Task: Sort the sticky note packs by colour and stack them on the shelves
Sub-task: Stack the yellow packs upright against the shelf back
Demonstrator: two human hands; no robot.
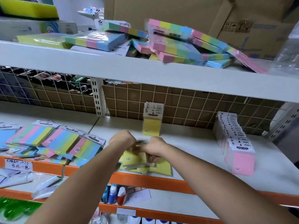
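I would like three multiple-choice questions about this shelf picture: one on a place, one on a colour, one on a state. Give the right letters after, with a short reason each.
1. Where does the row of pink packs stand?
A. on the top shelf
B. at the right of the middle shelf
C. on the bottom shelf

2. What colour are the packs under the two hands?
A. yellow
B. blue
C. green

3. How do the packs on the top shelf lie?
A. in one upright row
B. in a loose, tilted heap
C. hung on the wire grid

Answers:
1 B: the row runs along the right side of the middle shelf.
2 A: the left hand and right hand are on the yellow packs at the shelf's front edge.
3 B: the striped packs on the top shelf lean over one another.
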